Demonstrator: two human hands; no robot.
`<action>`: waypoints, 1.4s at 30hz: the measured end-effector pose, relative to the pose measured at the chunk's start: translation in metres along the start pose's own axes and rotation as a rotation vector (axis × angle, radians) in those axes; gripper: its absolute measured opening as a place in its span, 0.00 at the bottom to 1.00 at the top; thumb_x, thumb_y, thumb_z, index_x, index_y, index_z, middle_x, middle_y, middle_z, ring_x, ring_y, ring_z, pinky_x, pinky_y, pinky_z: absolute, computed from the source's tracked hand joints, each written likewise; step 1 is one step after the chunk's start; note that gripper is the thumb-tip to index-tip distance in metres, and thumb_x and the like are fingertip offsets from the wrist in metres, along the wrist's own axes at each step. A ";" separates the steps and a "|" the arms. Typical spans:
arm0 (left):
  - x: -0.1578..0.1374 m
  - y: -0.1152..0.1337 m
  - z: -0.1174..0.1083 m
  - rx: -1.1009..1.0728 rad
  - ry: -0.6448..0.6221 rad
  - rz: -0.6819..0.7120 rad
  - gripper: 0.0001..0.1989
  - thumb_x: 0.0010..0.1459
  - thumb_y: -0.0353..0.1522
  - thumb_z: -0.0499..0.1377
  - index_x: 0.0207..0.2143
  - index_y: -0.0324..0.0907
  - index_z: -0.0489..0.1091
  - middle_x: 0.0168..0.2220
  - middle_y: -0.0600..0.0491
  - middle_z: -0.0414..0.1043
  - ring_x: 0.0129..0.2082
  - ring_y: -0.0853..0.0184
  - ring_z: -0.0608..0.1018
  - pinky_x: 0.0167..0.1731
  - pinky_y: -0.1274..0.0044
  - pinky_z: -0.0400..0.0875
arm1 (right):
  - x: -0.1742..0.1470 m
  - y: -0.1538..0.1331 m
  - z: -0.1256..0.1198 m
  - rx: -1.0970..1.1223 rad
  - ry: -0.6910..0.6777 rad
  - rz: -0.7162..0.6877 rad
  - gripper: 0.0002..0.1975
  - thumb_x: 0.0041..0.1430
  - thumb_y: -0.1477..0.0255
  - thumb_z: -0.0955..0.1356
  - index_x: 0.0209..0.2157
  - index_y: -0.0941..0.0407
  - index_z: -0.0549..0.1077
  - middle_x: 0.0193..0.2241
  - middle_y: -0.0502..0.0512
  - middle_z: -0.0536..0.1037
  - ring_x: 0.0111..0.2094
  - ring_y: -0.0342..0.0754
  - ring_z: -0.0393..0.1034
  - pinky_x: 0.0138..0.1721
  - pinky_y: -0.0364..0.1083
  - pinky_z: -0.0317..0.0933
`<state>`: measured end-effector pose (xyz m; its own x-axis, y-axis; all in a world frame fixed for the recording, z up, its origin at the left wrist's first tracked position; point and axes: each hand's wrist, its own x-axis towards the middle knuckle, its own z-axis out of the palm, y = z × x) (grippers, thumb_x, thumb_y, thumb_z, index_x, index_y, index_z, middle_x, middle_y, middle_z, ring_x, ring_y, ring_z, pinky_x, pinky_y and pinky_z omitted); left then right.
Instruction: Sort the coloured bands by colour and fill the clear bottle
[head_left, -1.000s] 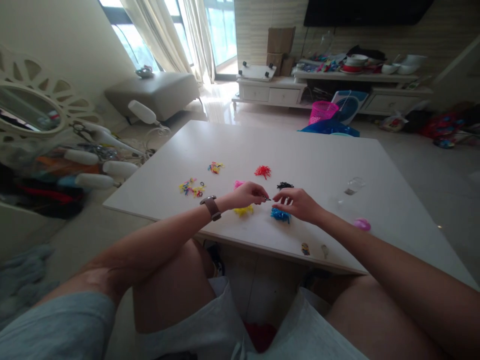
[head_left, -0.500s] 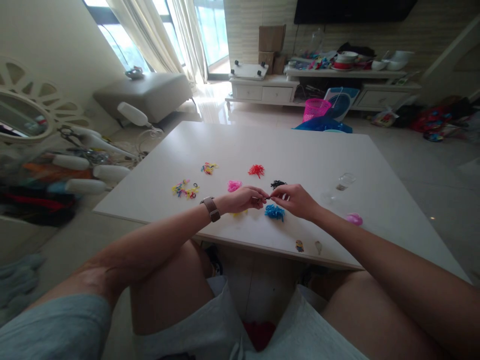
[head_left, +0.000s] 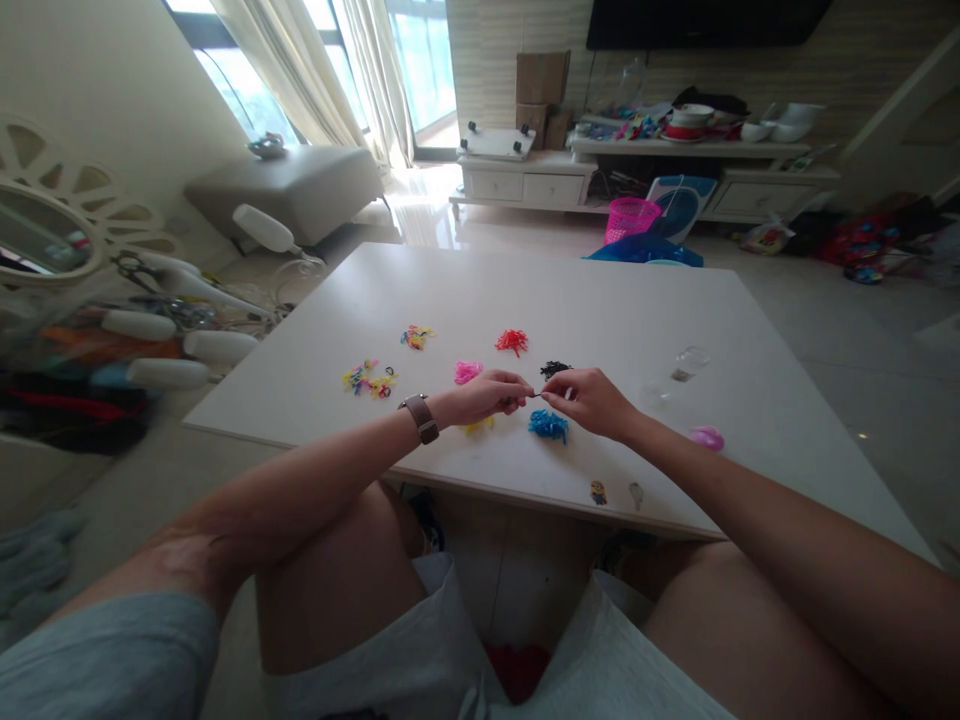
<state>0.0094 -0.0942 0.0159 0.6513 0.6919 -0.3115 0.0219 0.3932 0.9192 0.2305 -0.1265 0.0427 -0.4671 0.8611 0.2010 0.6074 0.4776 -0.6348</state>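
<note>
My left hand, with a watch on its wrist, is closed, thumb and fingers pinched together. Facing it, my right hand pinches too. Between the two sets of fingertips stretches a small black rubber band, too tiny to make out in detail. Just under the hands lies a heap of blue rubber bands. Behind the right hand sits a black heap, and behind the left a pink heap. Yellow bands are partly hidden below the left hand.
On the white table are red bands and two mixed-colour heaps. To the right lie a clear container and a pink-purple item. A minion figure and a small pale piece rest near the front edge.
Both hands stay almost in place, fingertips facing each other. The left fingers have shifted slightly and look more closed. The heaps on the table have not moved.
</note>
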 end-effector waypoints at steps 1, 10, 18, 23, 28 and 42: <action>0.000 0.000 -0.001 0.020 -0.001 0.008 0.11 0.52 0.34 0.68 0.33 0.34 0.75 0.29 0.52 0.71 0.25 0.76 0.69 0.28 0.80 0.60 | 0.000 0.000 0.000 0.001 0.000 0.000 0.08 0.59 0.70 0.68 0.33 0.56 0.81 0.26 0.52 0.80 0.27 0.44 0.72 0.31 0.43 0.62; 0.001 -0.003 -0.002 0.111 -0.016 0.055 0.12 0.51 0.36 0.67 0.33 0.35 0.75 0.26 0.54 0.69 0.25 0.76 0.67 0.26 0.79 0.57 | 0.000 0.001 0.000 0.001 -0.013 0.007 0.08 0.59 0.70 0.68 0.33 0.56 0.81 0.27 0.52 0.80 0.26 0.44 0.72 0.31 0.43 0.62; 0.001 -0.001 -0.001 0.168 -0.027 0.061 0.12 0.51 0.37 0.66 0.31 0.35 0.74 0.22 0.56 0.65 0.24 0.74 0.66 0.26 0.78 0.56 | 0.000 0.000 -0.001 -0.004 -0.026 0.011 0.08 0.59 0.70 0.68 0.32 0.57 0.80 0.26 0.52 0.80 0.27 0.44 0.71 0.31 0.42 0.62; -0.005 0.014 0.001 0.337 -0.079 0.065 0.14 0.53 0.39 0.65 0.29 0.36 0.73 0.21 0.56 0.65 0.22 0.74 0.64 0.25 0.78 0.56 | 0.000 -0.001 -0.002 -0.038 -0.045 -0.006 0.07 0.59 0.71 0.68 0.32 0.56 0.79 0.26 0.52 0.79 0.27 0.43 0.70 0.31 0.42 0.60; -0.010 0.022 0.000 0.429 -0.107 0.094 0.15 0.55 0.41 0.64 0.28 0.37 0.72 0.21 0.56 0.64 0.21 0.74 0.63 0.24 0.78 0.56 | 0.001 -0.003 -0.002 -0.078 -0.038 -0.001 0.07 0.59 0.71 0.67 0.32 0.55 0.79 0.28 0.52 0.80 0.28 0.44 0.70 0.31 0.43 0.58; -0.005 0.018 -0.002 0.313 -0.086 0.051 0.15 0.55 0.40 0.65 0.25 0.37 0.70 0.20 0.56 0.63 0.20 0.75 0.62 0.23 0.78 0.54 | 0.002 0.001 -0.003 -0.072 0.044 0.071 0.08 0.57 0.70 0.67 0.28 0.56 0.77 0.26 0.52 0.79 0.26 0.44 0.68 0.30 0.43 0.58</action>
<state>0.0051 -0.0894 0.0338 0.7192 0.6468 -0.2538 0.2111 0.1446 0.9667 0.2324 -0.1235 0.0451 -0.3930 0.8995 0.1910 0.6832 0.4247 -0.5940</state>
